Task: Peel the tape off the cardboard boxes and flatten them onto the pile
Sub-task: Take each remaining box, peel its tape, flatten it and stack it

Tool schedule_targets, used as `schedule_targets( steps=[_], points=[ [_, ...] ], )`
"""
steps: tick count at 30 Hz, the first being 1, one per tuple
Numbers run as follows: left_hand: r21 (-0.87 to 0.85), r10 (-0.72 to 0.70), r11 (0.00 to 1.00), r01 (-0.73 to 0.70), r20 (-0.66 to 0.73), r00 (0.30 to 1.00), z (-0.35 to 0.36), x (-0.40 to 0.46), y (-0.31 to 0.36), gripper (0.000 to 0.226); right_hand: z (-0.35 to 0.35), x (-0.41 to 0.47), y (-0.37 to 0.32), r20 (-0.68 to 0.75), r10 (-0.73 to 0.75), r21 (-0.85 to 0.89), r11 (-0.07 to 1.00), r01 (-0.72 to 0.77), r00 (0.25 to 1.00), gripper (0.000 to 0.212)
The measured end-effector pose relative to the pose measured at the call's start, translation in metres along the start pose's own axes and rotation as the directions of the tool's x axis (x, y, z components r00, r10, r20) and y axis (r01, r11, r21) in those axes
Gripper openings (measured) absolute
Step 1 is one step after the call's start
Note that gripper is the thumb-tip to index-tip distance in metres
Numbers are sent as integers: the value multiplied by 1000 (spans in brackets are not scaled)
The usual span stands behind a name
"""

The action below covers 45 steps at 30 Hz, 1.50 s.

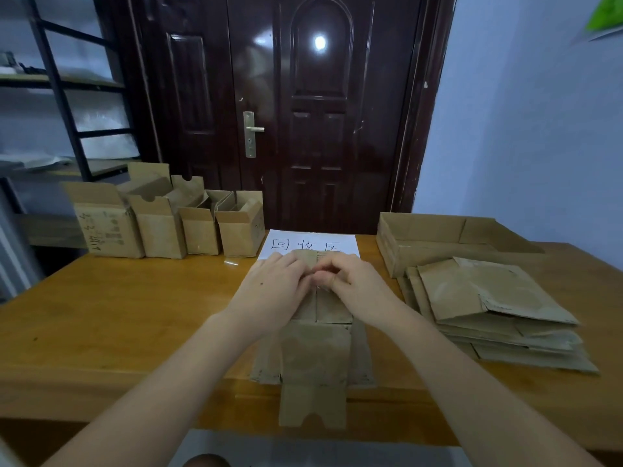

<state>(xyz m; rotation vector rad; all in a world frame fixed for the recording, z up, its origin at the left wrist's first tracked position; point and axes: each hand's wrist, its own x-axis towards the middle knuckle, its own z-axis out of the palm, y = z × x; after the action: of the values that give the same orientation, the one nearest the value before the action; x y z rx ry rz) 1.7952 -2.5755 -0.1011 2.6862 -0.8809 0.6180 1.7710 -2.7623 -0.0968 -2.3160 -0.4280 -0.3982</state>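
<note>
1. Up front, we are reading a white sheet of paper (312, 243) lying at the far edge of the wooden table (135, 298); it is carrying three large handwritten characters, 回收区, with their lower parts hidden behind the box we are working on.
2. We are also noticing dark scribbled marks and a printed label on the leftmost of the open boxes (108, 227), too blurred for us to read.
3. We are keeping a cardboard box (315, 348) in the middle of the table, lying on its side with its opened flaps hanging past the near edge toward us.
4. We are resting our left hand (274, 284) on the box's far end, fingers curled and close together; whether they are gripping anything we cannot tell.
5. We are bringing our right hand (354, 281) against the left one, fingertips bunched and seemingly pinching something pale at the seam, likely the tape (323, 276), though it is too small for certainty.
6. We are seeing a row of upright boxes (199, 224) with lids open at the far left; their insides are not showing.
7. We are seeing the pile (499, 311) of flattened boxes stacked on our right, and a shallow cardboard tray (438, 230) behind it.
8. We are facing a dark door (303, 112) beyond the table, with a metal shelf (60, 96) standing to its left.
</note>
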Motion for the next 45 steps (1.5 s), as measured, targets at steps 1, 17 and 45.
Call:
schedule_targets(
  steps=[1,17,45],
  points=[
    [4,1,1000,-1,-7,1000,1,-1,-1,32,-2,-2,-2,27,-5,18,1000,5,1000,17],
    [-121,-60,992,46,-114,992,8,-25,8,24,9,-14,-2,-170,-166,-219,968,127,971,22],
    [-400,-62,916,26,-77,995,4,-48,22,52,6,-54,-9,-51,-38,52,998,41,998,32]
  ],
)
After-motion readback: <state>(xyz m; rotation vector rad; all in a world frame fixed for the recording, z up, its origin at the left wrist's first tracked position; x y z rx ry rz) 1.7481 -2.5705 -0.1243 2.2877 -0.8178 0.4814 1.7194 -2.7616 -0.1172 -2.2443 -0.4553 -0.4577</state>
